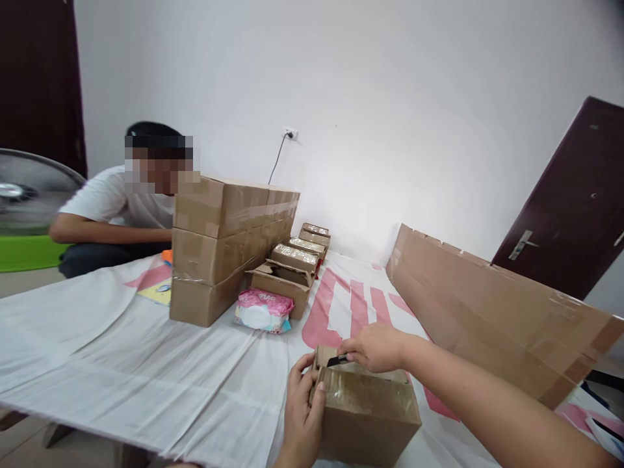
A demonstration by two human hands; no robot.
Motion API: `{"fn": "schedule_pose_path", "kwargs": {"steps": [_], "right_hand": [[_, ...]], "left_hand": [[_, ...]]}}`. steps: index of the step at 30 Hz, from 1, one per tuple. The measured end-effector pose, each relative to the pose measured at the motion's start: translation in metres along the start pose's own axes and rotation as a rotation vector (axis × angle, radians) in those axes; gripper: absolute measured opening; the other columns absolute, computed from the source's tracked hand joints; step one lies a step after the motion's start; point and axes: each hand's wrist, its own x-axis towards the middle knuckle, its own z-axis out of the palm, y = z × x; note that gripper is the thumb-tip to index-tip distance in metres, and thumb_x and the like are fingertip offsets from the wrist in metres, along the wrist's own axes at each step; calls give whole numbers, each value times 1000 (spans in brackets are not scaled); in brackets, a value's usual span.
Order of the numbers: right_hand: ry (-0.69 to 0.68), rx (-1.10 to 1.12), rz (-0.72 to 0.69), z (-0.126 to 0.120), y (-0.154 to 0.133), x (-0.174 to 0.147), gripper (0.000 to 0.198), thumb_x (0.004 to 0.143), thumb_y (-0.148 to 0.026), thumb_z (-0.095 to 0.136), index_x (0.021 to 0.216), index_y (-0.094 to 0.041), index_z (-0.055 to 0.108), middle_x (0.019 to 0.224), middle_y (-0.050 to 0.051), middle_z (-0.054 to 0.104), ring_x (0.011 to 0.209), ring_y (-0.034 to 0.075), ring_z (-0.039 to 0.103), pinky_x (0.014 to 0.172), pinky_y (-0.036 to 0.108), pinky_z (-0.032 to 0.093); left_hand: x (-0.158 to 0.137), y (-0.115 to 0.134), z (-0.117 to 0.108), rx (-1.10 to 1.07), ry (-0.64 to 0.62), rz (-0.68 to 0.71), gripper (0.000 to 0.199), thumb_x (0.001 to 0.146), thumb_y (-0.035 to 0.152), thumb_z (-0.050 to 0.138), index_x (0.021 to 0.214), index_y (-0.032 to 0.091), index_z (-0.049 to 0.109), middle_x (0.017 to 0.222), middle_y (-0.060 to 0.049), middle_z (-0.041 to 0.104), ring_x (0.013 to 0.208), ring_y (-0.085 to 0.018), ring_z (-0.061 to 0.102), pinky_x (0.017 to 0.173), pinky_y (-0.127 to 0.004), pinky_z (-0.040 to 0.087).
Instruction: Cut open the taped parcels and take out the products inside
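In the head view, a small taped cardboard box (370,416) stands near the front edge of the sheet-covered table. My left hand (305,403) grips its left end, with the fingers over the top edge and the thumb on the near side. In my right hand (375,348) is a dark utility knife (337,360), its tip at the left part of the box top. The fingers of that hand are closed around the handle. How far the blade goes into the box cannot be made out. A pink pack of wipes (263,311) lies beyond, beside an open cardboard box (285,283).
Stacked cardboard boxes (234,240) form a wall at the left, with a person (127,208) behind it. Several smaller boxes (295,257) line up toward the wall. A large cardboard sheet (487,312) stands on edge at the right. A fan (34,195) is at far left.
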Motion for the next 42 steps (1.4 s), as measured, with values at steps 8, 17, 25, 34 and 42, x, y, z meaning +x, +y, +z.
{"fn": "schedule_pose_path", "kwargs": {"steps": [8, 17, 25, 34, 42], "right_hand": [[-26, -130, 31, 11, -10, -1, 30, 91, -31, 40, 108, -24, 63, 86, 8, 75, 75, 26, 70, 58, 30, 42], [-3, -184, 96, 31, -3, -32, 27, 94, -31, 37, 105, -23, 61, 85, 8, 73, 74, 25, 70, 57, 30, 43], [-55, -197, 189, 47, 6, -61, 26, 93, -29, 40, 103, -23, 63, 84, 7, 74, 74, 23, 70, 58, 29, 43], [-44, -135, 408, 63, 31, -140, 24, 90, -20, 41, 96, -21, 65, 82, 7, 73, 72, 23, 69, 57, 28, 40], [310, 539, 740, 179, 28, -162, 33, 90, -28, 36, 112, -26, 60, 96, 5, 71, 85, 21, 65, 74, 31, 46]], "left_hand": [[1, -1, 0, 48, 20, 45, 28, 90, 38, 43, 89, 21, 65, 125, -12, 48, 122, -31, 47, 102, -51, 41], [-3, 0, 7, 62, -12, 49, 28, 90, 37, 41, 87, 21, 63, 127, -13, 45, 124, -30, 43, 104, -54, 37], [-1, 0, 9, 59, -36, 25, 28, 89, 39, 42, 82, 21, 62, 125, -13, 47, 122, -31, 44, 103, -56, 36], [5, 1, 8, 44, -58, -7, 32, 87, 44, 43, 92, 21, 66, 120, -12, 52, 119, -31, 48, 102, -55, 39], [-1, 17, -7, -89, -144, -1, 28, 86, 45, 49, 84, 23, 66, 131, -10, 47, 127, -31, 43, 103, -49, 38]]}}
